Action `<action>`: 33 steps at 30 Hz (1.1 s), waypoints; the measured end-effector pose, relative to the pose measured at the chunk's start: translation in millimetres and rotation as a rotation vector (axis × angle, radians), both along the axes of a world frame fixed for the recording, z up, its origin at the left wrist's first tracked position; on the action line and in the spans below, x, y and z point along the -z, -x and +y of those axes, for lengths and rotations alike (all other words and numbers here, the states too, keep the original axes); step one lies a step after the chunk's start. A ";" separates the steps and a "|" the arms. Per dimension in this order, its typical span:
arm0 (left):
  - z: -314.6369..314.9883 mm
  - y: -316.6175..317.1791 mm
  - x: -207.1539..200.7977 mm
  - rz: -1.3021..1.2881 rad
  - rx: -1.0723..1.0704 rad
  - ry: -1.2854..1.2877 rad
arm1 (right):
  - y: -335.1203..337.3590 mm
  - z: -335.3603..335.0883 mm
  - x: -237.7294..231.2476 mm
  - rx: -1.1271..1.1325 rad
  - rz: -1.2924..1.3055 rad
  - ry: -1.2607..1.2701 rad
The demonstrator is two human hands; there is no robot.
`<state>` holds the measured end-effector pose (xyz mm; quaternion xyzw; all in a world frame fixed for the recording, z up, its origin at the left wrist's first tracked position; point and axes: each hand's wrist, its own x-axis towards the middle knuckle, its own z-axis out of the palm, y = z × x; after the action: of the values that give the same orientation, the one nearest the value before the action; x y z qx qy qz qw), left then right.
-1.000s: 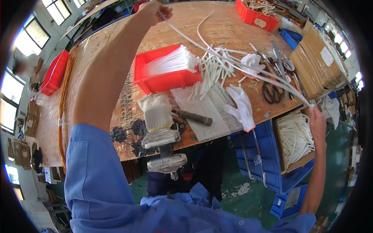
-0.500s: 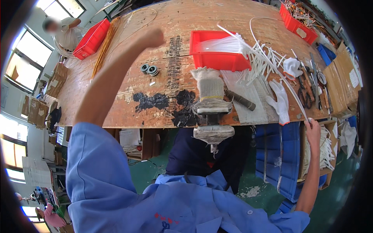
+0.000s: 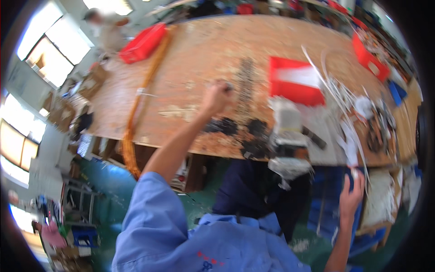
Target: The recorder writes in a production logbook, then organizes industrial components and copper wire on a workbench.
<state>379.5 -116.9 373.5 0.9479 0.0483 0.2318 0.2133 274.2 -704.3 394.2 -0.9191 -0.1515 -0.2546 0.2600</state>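
Observation:
My left hand [image 3: 217, 98] is closed over the table, left of centre, with a small dark round roll [image 3: 228, 86] at its fingertips; motion blurs the detail. My right hand [image 3: 352, 195] hangs at the table's right front edge, fingers apart, just below the cuff of a white glove [image 3: 349, 140]. A long thin white tube [image 3: 361, 147] runs down past the fingers and seems free of them. Between my hands, a cloth-wrapped vise-like fixture [image 3: 288, 136] stands at the front edge, beside a dark wrapped rod [image 3: 314, 137].
A red bin [image 3: 297, 93] with white strips stands behind the fixture, white tubes [image 3: 340, 93] to its right. Scissors [image 3: 374, 140] and tools lie farther right. An orange-brown strand bundle [image 3: 131, 140] hangs over the left front edge. Another red bin [image 3: 144, 43] and a person [image 3: 108, 34] are far left.
The view has swung left. My left hand has come down onto the dark rolls and closed. My right hand has come off the white tube and sits a little lower.

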 end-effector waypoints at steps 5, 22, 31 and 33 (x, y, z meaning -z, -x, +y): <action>-91.1 49.8 -52.3 0.198 0.207 1.359 | 53.0 33.8 35.6 -0.089 0.224 -0.190; -191.2 103.0 -92.7 0.201 0.525 0.634 | 86.9 76.4 98.8 -0.129 0.563 -0.756; -208.3 109.3 -97.8 0.145 0.643 0.375 | 100.3 90.0 109.1 -0.145 0.630 -0.837; -207.9 114.5 -96.8 0.150 0.684 0.358 | 99.4 93.5 108.4 -0.166 0.654 -0.876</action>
<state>265.0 -324.8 470.3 0.8714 -0.2154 0.0655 0.4359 174.8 -610.8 285.7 -0.7409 -0.0148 0.0264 0.6709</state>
